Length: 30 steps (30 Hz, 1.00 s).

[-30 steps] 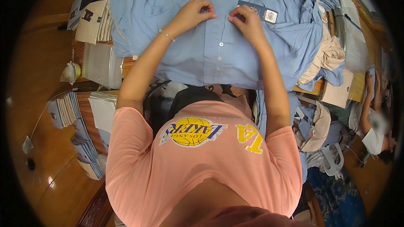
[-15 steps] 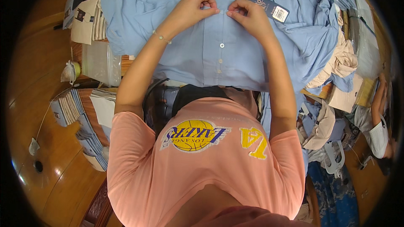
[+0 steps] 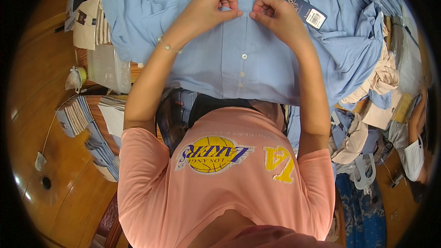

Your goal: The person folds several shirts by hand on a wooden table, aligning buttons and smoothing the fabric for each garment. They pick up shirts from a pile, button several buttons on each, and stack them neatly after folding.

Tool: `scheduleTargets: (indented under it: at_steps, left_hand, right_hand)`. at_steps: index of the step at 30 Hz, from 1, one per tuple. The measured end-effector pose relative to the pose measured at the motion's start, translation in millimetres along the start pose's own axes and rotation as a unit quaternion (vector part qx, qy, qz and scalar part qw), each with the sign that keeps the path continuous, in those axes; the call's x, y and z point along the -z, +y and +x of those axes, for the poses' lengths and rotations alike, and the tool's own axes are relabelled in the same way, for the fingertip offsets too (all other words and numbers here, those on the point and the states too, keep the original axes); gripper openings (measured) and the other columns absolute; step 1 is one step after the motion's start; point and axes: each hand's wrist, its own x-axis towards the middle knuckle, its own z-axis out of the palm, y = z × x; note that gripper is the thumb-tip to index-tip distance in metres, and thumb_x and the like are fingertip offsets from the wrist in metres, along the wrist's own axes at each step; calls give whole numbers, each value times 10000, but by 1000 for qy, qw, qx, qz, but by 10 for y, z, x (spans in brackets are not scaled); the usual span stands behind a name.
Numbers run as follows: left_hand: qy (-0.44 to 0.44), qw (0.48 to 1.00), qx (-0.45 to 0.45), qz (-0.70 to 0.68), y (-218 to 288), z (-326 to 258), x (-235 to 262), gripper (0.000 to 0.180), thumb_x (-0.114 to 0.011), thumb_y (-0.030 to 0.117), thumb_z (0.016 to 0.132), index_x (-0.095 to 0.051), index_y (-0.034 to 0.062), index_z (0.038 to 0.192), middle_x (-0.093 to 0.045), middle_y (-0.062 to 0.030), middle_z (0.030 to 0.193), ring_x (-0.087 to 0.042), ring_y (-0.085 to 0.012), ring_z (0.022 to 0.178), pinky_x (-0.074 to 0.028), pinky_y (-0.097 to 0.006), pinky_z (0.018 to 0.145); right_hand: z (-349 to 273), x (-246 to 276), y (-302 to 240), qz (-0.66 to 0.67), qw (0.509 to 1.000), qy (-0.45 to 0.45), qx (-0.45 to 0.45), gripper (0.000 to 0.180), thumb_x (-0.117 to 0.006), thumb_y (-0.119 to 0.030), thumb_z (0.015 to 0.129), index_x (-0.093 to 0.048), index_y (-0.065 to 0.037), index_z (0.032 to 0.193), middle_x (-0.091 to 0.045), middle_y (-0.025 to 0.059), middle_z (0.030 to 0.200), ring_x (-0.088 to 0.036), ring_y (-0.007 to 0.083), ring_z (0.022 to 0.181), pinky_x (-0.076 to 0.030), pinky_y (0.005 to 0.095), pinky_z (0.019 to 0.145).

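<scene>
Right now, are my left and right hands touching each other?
Apart. The head view shows a narrow strip of the blue shirt between the fingertips of your left hand and those of your right hand.

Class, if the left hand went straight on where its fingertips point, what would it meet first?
Past the blue shirt it touches, the left hand would probably first meet the right hand opposite, though depth is unclear.

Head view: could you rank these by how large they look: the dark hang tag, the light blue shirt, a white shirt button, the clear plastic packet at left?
1. Light blue shirt, by far
2. Clear plastic packet
3. Dark hang tag
4. White shirt button
</scene>
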Motion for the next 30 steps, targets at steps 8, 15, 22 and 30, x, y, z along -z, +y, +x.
scheduleTargets:
  at_steps: [8, 15, 22, 30]
  left_hand:
    - [-18, 1000, 9, 12, 26, 30, 3, 224, -675, 180, 725, -515, 24, 721, -476, -11, 615, -388, -121, 573, -348, -266, 528]
    - [-36, 998, 40, 19, 78, 45, 17, 224, -680, 162, 735, -499, 29, 732, -449, 8, 657, -392, -101, 629, -356, -236, 579]
    - [-8, 998, 30, 47, 104, 67, 0, 281, -703, 200, 697, -485, 37, 766, -485, -38, 658, -443, -147, 616, -392, -279, 570]
    - [-19, 998, 46, 37, 103, 69, 17, 283, -711, 202, 689, -487, 49, 771, -472, -29, 653, -447, -148, 623, -386, -277, 567]
  right_hand:
    - [38, 35, -47, 9, 999, -30, -42, 145, -671, -107, 755, -559, -17, 775, -496, -17, 638, -430, 60, 594, -367, 221, 561]
    - [18, 48, -52, 15, 998, -32, -49, 150, -658, -118, 764, -548, -18, 780, -462, -22, 630, -397, 61, 595, -338, 231, 545]
    - [30, 31, -18, 5, 999, -20, -33, 154, -655, -111, 755, -535, -17, 780, -474, -13, 633, -412, 70, 593, -347, 232, 549]
    - [28, 10, -26, 1, 1000, -5, -18, 150, -656, -101, 749, -536, -16, 778, -480, -8, 647, -425, 76, 603, -364, 237, 560]
